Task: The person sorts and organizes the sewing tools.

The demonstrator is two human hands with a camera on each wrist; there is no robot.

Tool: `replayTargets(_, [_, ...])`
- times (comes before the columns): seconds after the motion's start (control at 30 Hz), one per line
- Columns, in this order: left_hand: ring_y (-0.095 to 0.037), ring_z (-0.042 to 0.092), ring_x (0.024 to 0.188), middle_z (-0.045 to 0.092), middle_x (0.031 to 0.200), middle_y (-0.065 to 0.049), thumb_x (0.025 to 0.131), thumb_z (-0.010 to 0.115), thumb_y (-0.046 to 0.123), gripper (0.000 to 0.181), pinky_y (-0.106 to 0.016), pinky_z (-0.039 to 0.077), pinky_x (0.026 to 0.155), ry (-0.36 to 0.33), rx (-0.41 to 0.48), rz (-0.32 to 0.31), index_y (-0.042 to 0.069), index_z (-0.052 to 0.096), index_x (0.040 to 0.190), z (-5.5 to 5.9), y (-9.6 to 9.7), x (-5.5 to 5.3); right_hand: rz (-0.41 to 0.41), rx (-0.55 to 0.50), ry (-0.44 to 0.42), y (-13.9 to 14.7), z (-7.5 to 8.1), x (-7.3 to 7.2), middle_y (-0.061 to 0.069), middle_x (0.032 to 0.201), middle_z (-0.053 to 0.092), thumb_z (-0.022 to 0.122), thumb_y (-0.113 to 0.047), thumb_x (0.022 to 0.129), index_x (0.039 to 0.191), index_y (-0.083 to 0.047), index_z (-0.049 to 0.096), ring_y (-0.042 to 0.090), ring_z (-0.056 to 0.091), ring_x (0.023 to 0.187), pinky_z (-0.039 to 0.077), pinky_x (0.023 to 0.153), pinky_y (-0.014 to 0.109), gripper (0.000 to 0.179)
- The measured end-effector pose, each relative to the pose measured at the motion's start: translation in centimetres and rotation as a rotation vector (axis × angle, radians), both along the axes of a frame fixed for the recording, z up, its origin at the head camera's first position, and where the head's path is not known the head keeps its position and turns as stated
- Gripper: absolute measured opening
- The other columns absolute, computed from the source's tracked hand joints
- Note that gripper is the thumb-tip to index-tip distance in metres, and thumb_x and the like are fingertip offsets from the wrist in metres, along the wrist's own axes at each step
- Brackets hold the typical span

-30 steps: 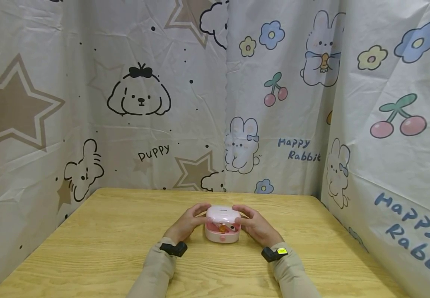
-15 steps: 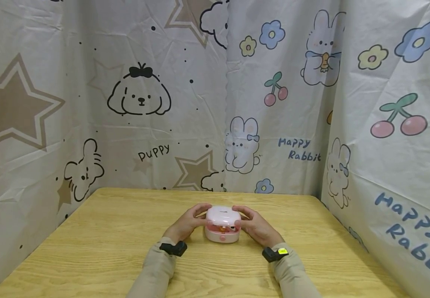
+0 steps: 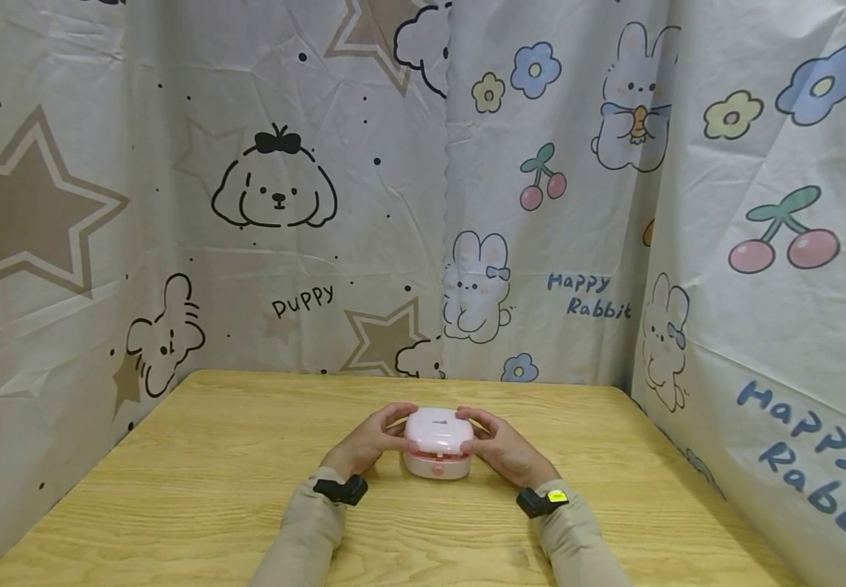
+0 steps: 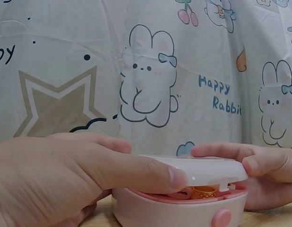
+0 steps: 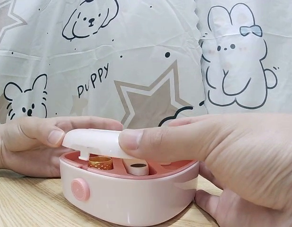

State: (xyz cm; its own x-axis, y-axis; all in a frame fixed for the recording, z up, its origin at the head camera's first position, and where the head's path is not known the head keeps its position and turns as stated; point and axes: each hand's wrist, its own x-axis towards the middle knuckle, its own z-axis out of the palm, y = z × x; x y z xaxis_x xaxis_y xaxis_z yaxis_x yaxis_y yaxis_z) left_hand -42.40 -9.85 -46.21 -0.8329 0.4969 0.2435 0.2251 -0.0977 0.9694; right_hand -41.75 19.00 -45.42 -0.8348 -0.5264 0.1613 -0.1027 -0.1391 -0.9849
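A small pink-and-white sewing box (image 3: 423, 467) stands on the table between both hands, its white lid (image 3: 439, 427) tilted down with a narrow gap at the front. My left hand (image 3: 366, 441) holds the lid's left side, thumb at the front edge. At the opposite side my right hand (image 3: 508, 447) grips the lid likewise, thumb on its front corner. Through the gap, the right wrist view shows a gold dimpled thimble (image 5: 100, 163) and a white piece with a black oval (image 5: 137, 166). A pink roll (image 4: 181, 194) shows in the left wrist view. A round pink button (image 5: 80, 189) sits on the front wall.
The light wooden table (image 3: 247, 456) carries the box near its middle. White printed curtains (image 3: 276, 269) enclose the back and both sides. Black wrist cameras sit on both beige sleeves (image 3: 309, 518).
The lid has come down at the front under both hands, narrowing the gap and hiding most of the contents from the head view. The base has stayed in place.
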Motion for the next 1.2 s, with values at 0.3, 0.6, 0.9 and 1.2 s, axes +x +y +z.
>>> replayTargets(0.3, [-0.044,0.030,0.148,0.035,0.158,-0.026,0.090,0.075,-0.007,0.072,-0.048,0.033,0.116,0.004,-0.002,-0.030,-0.009,0.037,0.151,0.06,-0.07,0.10,-0.005,0.037,0.018,0.00,-0.18,-0.19,0.019,0.168,0.014,0.071,0.009,0.092,0.141,0.004,0.050,0.036,0.020,0.151,0.039,0.110,0.032,0.053])
replayTargets(0.6, [-0.046,0.026,0.149,0.033,0.159,-0.028,0.091,0.074,-0.009,0.072,-0.050,0.032,0.116,0.025,-0.033,-0.051,-0.009,0.036,0.152,0.22,-0.26,0.02,0.004,0.070,0.038,0.06,-0.08,-0.11,0.018,0.169,0.010,0.071,0.008,0.093,0.142,0.006,0.048,0.037,0.014,0.153,0.037,0.112,0.032,0.054])
replayTargets(0.9, [-0.042,0.029,0.149,0.037,0.158,-0.024,0.091,0.075,-0.006,0.071,-0.050,0.031,0.117,0.035,-0.062,-0.055,-0.006,0.040,0.152,0.34,-0.22,-0.06,0.011,0.073,0.041,-0.03,-0.01,-0.13,0.017,0.169,0.011,0.070,0.010,0.092,0.142,0.006,0.046,0.035,0.014,0.152,0.035,0.113,0.032,0.056])
replayTargets(1.2, [-0.044,0.023,0.151,0.025,0.165,-0.023,0.091,0.075,-0.005,0.071,-0.054,0.027,0.117,0.036,-0.088,-0.054,-0.003,0.041,0.154,0.38,-0.27,0.04,0.025,0.068,0.023,-0.11,0.09,0.02,0.018,0.169,0.006,0.070,0.011,0.092,0.142,0.004,0.046,0.035,0.015,0.152,0.034,0.114,0.034,0.056])
